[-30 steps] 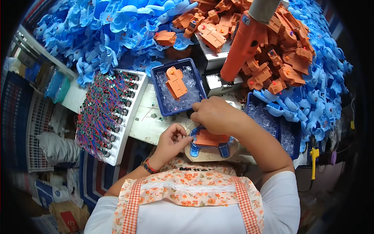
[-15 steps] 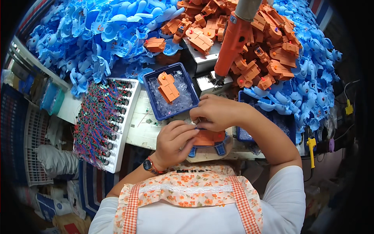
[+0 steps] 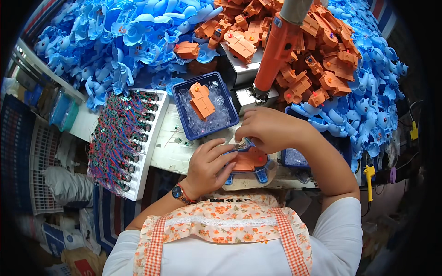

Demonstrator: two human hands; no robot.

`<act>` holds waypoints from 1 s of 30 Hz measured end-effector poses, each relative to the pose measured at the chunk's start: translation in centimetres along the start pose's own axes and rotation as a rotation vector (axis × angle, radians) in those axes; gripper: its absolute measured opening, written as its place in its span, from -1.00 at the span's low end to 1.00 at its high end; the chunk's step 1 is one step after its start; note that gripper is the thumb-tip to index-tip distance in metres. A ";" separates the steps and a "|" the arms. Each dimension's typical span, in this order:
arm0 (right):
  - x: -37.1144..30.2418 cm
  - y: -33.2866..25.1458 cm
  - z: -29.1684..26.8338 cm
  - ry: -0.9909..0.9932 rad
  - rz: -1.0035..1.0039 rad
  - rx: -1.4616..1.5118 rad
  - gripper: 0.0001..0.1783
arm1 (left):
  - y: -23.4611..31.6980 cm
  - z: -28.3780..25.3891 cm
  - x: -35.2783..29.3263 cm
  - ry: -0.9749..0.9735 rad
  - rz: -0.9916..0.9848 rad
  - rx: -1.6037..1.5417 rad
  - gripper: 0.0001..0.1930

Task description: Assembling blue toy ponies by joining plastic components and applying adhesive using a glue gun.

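Inspector A: Where do we find the orange housing [image 3: 251, 161]?

Inspector B: We find it set in a blue plastic shell [image 3: 261, 176], between the two hands and near the floral apron [image 3: 216, 225].

Inspector A: The left hand [image 3: 209, 168]?

Inspector B: We record it over the housing's left end, fingers extended and slightly spread.

Inspector A: The right hand [image 3: 267, 129]?

Inspector B: We see it above the housing's far edge, fingers bent downward; we cannot tell whether they pinch anything.

Inspector A: Surroundings?

Inspector B: We note a dark-blue bin [image 3: 212, 131] just beyond the left hand, a second orange housing [image 3: 202, 103] lying on its clear plastic pieces [image 3: 217, 101], a white foam tray [image 3: 148, 152] of wired circuit boards [image 3: 117, 142] further left, and an orange power screwdriver [image 3: 274, 60] hanging tip down beyond the right hand.
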State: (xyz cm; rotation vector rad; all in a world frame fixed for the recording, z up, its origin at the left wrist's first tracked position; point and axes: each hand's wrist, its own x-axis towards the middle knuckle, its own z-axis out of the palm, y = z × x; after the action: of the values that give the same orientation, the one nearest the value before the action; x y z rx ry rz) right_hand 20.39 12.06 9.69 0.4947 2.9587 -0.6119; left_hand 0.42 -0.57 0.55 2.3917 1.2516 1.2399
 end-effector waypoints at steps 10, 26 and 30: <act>-2.1 1.3 2.5 -0.060 0.166 1.384 -0.61 | 0.5 0.4 0.9 0.014 -0.098 -0.189 -0.47; -2.0 -1.7 4.9 0.444 0.446 1.725 -0.57 | 0.0 2.5 2.3 -0.042 -0.557 -0.475 -0.39; -2.7 -1.9 4.8 0.466 0.457 1.332 -0.60 | -0.1 2.8 2.3 0.006 -0.484 -0.517 -0.52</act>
State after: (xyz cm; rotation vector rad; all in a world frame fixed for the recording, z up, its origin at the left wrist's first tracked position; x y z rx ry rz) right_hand 22.39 7.70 6.36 1.4343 2.0999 -2.5618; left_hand 3.07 1.83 0.09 1.6087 1.2220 1.2210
